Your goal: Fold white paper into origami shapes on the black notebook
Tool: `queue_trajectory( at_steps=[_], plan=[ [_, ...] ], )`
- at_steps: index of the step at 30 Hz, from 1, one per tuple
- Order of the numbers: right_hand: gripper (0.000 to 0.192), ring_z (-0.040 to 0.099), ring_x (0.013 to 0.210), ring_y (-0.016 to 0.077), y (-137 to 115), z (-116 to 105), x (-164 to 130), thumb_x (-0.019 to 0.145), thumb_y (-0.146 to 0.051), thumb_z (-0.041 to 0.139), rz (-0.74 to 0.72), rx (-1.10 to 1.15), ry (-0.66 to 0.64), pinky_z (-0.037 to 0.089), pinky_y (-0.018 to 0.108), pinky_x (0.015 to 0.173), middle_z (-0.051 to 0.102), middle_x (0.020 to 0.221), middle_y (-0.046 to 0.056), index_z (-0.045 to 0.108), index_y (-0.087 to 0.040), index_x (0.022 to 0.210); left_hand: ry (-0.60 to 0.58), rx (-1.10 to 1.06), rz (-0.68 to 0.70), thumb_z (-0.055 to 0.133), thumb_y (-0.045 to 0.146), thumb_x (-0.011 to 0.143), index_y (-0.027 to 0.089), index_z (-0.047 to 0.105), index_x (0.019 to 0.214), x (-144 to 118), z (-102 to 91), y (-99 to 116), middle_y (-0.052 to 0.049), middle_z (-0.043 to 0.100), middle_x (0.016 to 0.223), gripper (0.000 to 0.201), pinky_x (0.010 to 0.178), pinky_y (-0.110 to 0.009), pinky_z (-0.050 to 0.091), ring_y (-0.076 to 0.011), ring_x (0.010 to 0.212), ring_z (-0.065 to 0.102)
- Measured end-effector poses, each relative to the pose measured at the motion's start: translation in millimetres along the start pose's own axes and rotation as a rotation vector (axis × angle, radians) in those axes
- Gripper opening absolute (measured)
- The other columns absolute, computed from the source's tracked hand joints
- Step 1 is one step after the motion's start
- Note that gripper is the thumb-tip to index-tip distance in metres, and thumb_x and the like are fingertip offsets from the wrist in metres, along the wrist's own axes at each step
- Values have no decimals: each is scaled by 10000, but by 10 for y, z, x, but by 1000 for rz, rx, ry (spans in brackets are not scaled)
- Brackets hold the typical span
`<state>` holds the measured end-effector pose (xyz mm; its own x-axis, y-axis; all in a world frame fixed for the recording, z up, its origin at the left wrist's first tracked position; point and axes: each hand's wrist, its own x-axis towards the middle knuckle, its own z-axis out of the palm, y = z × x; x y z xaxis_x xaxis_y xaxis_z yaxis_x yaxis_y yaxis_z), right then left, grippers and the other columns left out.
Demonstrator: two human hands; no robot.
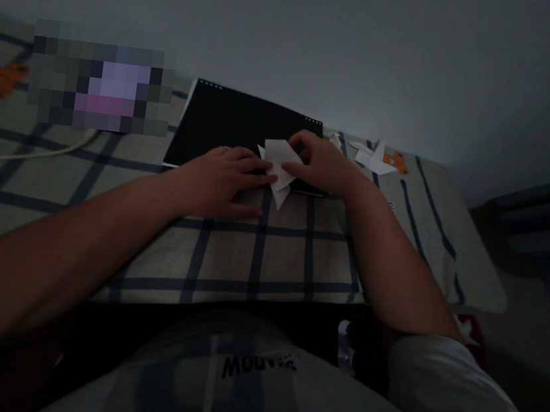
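Note:
A piece of folded white paper [279, 160] lies on the front edge of a black notebook [236, 117], its pointed end reaching past the edge over the checked cloth. My left hand [221, 179] lies nearly flat, fingers stretched out, with fingertips resting on the paper's left side and the thumb apart on the cloth. On the other side, my right hand [318, 161] has its thumb on the paper and its index finger curled at the upper right edge, pinching it. The dim light hides the finer creases.
Folded white paper pieces [374, 157] lie to the right of the notebook. A blurred-out device [113, 89] with a white cable [55, 155] is at the left. The striped tablecloth [228, 264] covers the table, which stands against a grey wall [296, 35].

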<state>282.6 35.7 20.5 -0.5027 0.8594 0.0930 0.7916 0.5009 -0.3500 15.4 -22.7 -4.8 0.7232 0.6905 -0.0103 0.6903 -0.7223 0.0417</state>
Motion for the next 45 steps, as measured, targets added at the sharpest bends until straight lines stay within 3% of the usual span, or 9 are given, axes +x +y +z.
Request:
queue_trajectory(
  at_steps=[5, 10, 20, 23, 27, 30, 36, 45],
  plan=[
    [552, 756, 1148, 318, 25, 84, 19, 959, -207, 648, -82, -8, 41, 591, 431, 964, 823, 1375, 145, 670, -180, 1511, -19, 11, -75, 464, 704, 1153, 190, 295, 1898, 24, 39, 5, -155, 389, 1933, 920, 1392, -536, 327, -412, 1743, 402],
    [632, 744, 1312, 382, -39, 137, 21, 998, -193, 634, -33, -112, 159, 604, 522, 1062, 766, 1565, 140, 635, -246, 1628, -34, 38, -113, 433, 718, 1159, 148, 288, 1894, 45, 45, -3, -156, 356, 1946, 941, 1406, -499, 304, -400, 1757, 389],
    [356, 562, 1503, 435, -292, 108, -59, 1125, -309, 642, -92, -485, 309, 498, 613, 1177, 637, 1642, 183, 715, -253, 1469, -47, 32, -119, 396, 695, 1179, 116, 339, 1874, 51, 18, 10, -177, 372, 1935, 906, 1394, -499, 321, -393, 1749, 397],
    [306, 598, 1438, 403, -429, 83, -110, 1170, -281, 534, -141, -536, 268, 499, 600, 1162, 731, 1472, 161, 772, -230, 1355, -39, 46, -119, 427, 687, 1174, 113, 357, 1867, 49, 23, 17, -181, 381, 1931, 902, 1387, -494, 335, -388, 1747, 404],
    [397, 622, 1385, 388, -548, 135, -163, 1149, -132, 452, -191, -604, 132, 486, 569, 1143, 812, 1217, 165, 847, -181, 1156, -52, 57, -126, 485, 693, 1153, 105, 334, 1872, 46, 25, 24, -188, 368, 1934, 941, 1404, -490, 308, -393, 1756, 392],
    [392, 636, 1315, 377, -559, 199, -164, 1132, -107, 483, -192, -600, 47, 485, 527, 1084, 835, 1152, 172, 869, -168, 1166, -52, 36, -111, 519, 695, 1133, 136, 276, 1895, 34, 9, 15, -183, 349, 1943, 976, 1422, -494, 281, -398, 1766, 383],
    [414, 636, 1207, 366, -474, 219, -112, 1143, -144, 489, -158, -497, 40, 445, 483, 956, 846, 1157, 187, 899, -198, 1167, -55, -21, -64, 509, 703, 1114, 129, 321, 1880, 10, -37, -43, -184, 374, 1932, 976, 1447, -464, 267, -385, 1776, 393],
    [435, 656, 1235, 352, -477, 190, -118, 1137, -134, 501, -136, -464, -14, 450, 465, 960, 839, 1303, 178, 871, -215, 1351, -77, -37, -98, 526, 678, 1111, 50, 417, 1819, 35, -84, 21, -231, 415, 1903, 953, 1457, -462, 281, -393, 1770, 404]
  ],
)
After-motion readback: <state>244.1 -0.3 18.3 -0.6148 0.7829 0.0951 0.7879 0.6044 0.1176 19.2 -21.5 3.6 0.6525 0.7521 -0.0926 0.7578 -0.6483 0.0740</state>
